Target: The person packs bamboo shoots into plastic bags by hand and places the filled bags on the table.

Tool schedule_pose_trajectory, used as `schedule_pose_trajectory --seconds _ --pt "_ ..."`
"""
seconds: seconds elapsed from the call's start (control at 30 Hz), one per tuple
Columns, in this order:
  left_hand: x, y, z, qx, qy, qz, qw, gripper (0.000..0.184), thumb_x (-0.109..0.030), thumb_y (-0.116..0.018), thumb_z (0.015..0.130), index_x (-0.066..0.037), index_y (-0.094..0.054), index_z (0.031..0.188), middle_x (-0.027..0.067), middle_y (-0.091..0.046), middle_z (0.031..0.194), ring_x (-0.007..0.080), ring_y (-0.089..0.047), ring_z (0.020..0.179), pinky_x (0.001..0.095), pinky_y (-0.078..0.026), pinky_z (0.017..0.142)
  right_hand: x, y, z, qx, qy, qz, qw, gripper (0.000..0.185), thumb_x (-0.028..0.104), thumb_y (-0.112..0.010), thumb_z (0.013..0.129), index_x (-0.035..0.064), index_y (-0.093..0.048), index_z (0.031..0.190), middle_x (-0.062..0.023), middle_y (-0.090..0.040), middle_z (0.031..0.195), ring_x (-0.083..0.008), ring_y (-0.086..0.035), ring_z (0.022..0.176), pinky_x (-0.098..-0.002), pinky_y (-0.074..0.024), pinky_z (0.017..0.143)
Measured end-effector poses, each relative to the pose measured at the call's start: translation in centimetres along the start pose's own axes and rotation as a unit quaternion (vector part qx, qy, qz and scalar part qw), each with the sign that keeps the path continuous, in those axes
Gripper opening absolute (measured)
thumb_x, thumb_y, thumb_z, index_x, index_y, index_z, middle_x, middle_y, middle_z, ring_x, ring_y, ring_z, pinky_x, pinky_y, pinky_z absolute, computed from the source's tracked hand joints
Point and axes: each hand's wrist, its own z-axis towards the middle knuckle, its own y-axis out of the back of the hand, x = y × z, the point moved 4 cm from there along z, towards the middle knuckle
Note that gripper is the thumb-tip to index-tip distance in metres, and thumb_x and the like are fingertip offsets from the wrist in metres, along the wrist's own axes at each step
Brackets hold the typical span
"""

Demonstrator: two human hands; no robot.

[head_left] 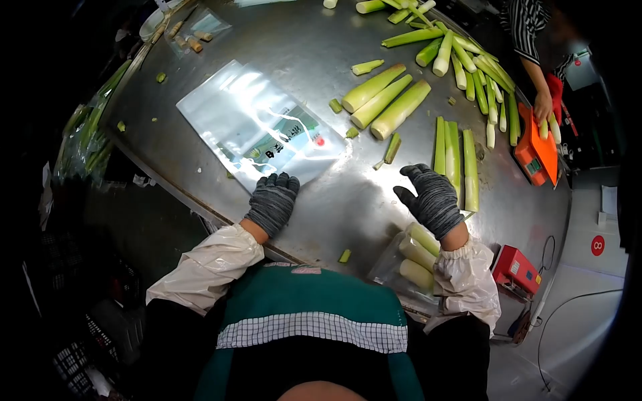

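Note:
My left hand (pixel 273 202), in a grey glove, rests by the lower edge of a stack of clear printed plastic bags (pixel 231 110), its fingers stretched forward. My right hand (pixel 431 200), gloved alike, hovers over or touches the steel table (pixel 321 227); its fingers are apart and nothing shows in them. Just beyond it lie long green water bamboo stalks (pixel 453 157). Beneath my right wrist is a clear bag (pixel 388 260) with several peeled stalks (pixel 416 252) inside, partly hidden by my sleeve. Three thick stalks (pixel 384 100) lie further up, between the hands.
Many stalks (pixel 461 57) are heaped at the far right. Another person's hand (pixel 543 107) holds stalks at an orange scale (pixel 537 150). A red device (pixel 517 269) sits at the right edge. Cut scraps (pixel 344 256) and knives (pixel 194 44) with wooden handles lie about.

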Motion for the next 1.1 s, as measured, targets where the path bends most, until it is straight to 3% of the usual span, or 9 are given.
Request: schedule_pose_trajectory --seconds 0.1,0.37,0.47,0.63,0.7,0.8,0.87,0.97,1.1 --pt "1.1 0.8 0.6 0.027 0.035 -0.137 0.990 0.019 -0.002 -0.046 0.072 -0.003 -0.047 0.091 0.0200 -0.057 0.083 0.0359 -0.057 0.075 0.0405 -0.046 0.062 0.8 -1.2 0.2 0.016 0.010 -0.017 1.000 0.036 0.035 -0.056 0.075 0.0082 -0.056 0.098 -0.0100 -0.057 0.094 -0.0258 -0.056 0.084 -0.0376 -0.0421 0.075" --pt "3.9 0.4 2.1 -0.002 0.119 -0.223 0.967 0.008 -0.010 -0.051 0.081 -0.003 -0.054 0.082 0.0164 -0.058 0.073 0.0316 -0.057 0.065 0.0380 -0.044 0.059 3.1 -3.2 0.4 0.068 0.008 0.014 0.998 0.035 0.036 -0.056 0.075 0.0078 -0.057 0.096 -0.0105 -0.058 0.090 -0.0281 -0.056 0.080 -0.0387 -0.0428 0.071" --pt "5.0 -1.4 1.9 -0.112 0.032 -0.198 0.973 0.010 -0.012 -0.056 0.079 -0.002 -0.056 0.080 0.0164 -0.058 0.071 0.0296 -0.057 0.068 0.0377 -0.043 0.059 3.9 -4.5 0.7 0.073 0.016 0.029 0.997 0.036 0.037 -0.055 0.075 0.0076 -0.057 0.096 -0.0112 -0.058 0.091 -0.0286 -0.056 0.081 -0.0389 -0.0429 0.071" --pt "4.8 0.9 2.3 0.008 0.176 -0.349 0.921 0.016 -0.016 -0.056 0.078 -0.001 -0.057 0.077 0.0180 -0.058 0.071 0.0300 -0.056 0.067 0.0350 -0.045 0.063 5.5 -5.2 1.2 0.123 0.004 0.044 0.991 0.039 0.039 -0.052 0.077 0.0074 -0.056 0.101 -0.0109 -0.057 0.094 -0.0274 -0.056 0.086 -0.0380 -0.0411 0.077" --pt "5.5 -0.5 2.3 -0.010 0.211 -0.474 0.855 0.009 -0.006 -0.062 0.072 -0.002 -0.054 0.073 0.0042 -0.054 0.062 0.0166 -0.049 0.053 0.0282 -0.042 0.051 6.0 -5.4 1.4 0.128 0.002 0.051 0.990 0.040 0.039 -0.052 0.077 0.0073 -0.056 0.102 -0.0113 -0.057 0.095 -0.0276 -0.055 0.087 -0.0380 -0.0412 0.078" --pt "6.4 -1.7 2.7 0.046 0.293 -0.487 0.822 0.015 -0.006 -0.066 0.069 -0.003 -0.052 0.069 0.0021 -0.051 0.062 0.0122 -0.044 0.048 0.0266 -0.040 0.045 6.4 -5.8 1.6 0.149 -0.013 0.064 0.987 0.040 0.039 -0.052 0.078 0.0071 -0.056 0.102 -0.0121 -0.057 0.097 -0.0278 -0.055 0.089 -0.0377 -0.0415 0.079" --pt "6.4 -0.8 2.8 0.066 0.292 -0.483 0.823 0.015 -0.010 -0.067 0.069 -0.001 -0.055 0.071 0.0093 -0.057 0.064 0.0172 -0.051 0.057 0.0296 -0.044 0.056 6.5 -6.4 1.7 0.121 -0.004 0.107 0.987 0.035 0.036 -0.051 0.078 0.0059 -0.055 0.095 -0.0130 -0.056 0.091 -0.0289 -0.055 0.087 -0.0412 -0.0414 0.076" --pt "6.5 -0.7 2.7 0.082 0.348 -0.632 0.688 0.013 -0.004 -0.066 0.069 -0.002 -0.054 0.072 0.0054 -0.054 0.064 0.0141 -0.050 0.050 0.0280 -0.042 0.043 6.9 -6.9 2.0 0.099 -0.005 0.136 0.986 0.034 0.035 -0.052 0.078 0.0059 -0.057 0.094 -0.0138 -0.058 0.089 -0.0285 -0.057 0.084 -0.0394 -0.0433 0.074" --pt "7.3 -1.8 2.8 0.096 0.328 -0.686 0.643 0.011 -0.005 -0.065 0.070 -0.003 -0.054 0.072 0.0045 -0.054 0.064 0.0136 -0.051 0.051 0.0283 -0.042 0.043 7.7 -6.8 3.0 0.017 0.008 0.292 0.956 0.028 0.030 -0.054 0.079 0.0037 -0.060 0.087 -0.0117 -0.060 0.076 -0.0226 -0.060 0.071 -0.0334 -0.0473 0.063"
